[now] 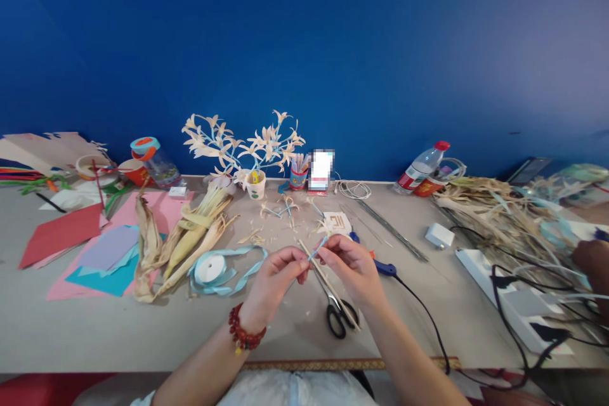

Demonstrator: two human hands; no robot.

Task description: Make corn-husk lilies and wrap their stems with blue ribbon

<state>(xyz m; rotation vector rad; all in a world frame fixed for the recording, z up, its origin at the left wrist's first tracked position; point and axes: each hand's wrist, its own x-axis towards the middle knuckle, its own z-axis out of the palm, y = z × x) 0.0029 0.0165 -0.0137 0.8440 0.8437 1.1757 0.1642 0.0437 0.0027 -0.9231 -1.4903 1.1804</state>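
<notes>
My left hand [278, 279], with a red bead bracelet on its wrist, pinches one end of a thin light-blue wrapped stem [318, 247] above the table. My right hand [349, 266] pinches the same stem from the other side, fingers closed. A small pale husk flower [328, 226] sits at the stem's far tip. Black-handled scissors [337, 311] and thin wooden sticks lie on the table [118, 330] right under my hands. A roll of light-blue ribbon [210, 268] lies just left of my left hand.
Corn husks [190, 241] and coloured paper sheets [95, 247] lie at the left. A cup with a husk-flower bouquet [247, 152] stands at the back. A blue glue gun [383, 266] with black cable, a water bottle [421, 168], dried husks and another person's hand [592, 260] are at the right.
</notes>
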